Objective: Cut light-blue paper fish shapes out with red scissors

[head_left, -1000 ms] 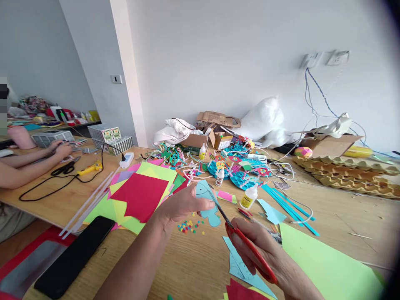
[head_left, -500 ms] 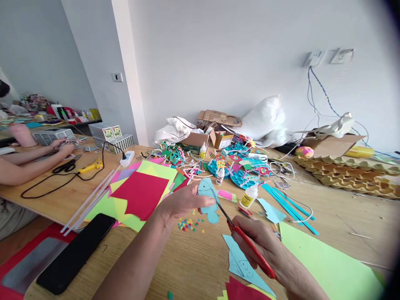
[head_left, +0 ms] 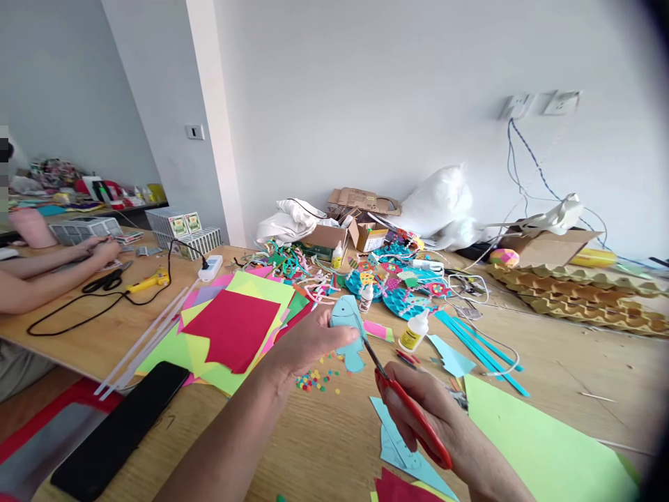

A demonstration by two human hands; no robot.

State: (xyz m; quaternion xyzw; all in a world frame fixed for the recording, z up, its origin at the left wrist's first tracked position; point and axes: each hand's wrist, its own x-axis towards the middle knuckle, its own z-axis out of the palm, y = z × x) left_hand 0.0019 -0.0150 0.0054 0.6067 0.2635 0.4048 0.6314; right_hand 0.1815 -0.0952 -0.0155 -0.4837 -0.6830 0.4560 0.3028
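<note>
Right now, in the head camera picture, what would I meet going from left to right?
Pink bottle, black scissors, big red paper, blue paper fish, big glue bottle, egg trays.

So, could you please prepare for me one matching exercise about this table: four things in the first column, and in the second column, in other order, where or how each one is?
Things:
1. Blue paper fish
2. Red-handled scissors
3. Phone
4. Yellow tool

Places and states:
A. joined to a black cord
B. held in the right hand
C. black, lying near the edge of the table
D. held in the left hand

Right pairs: 1-D, 2-B, 3-C, 4-A
</note>
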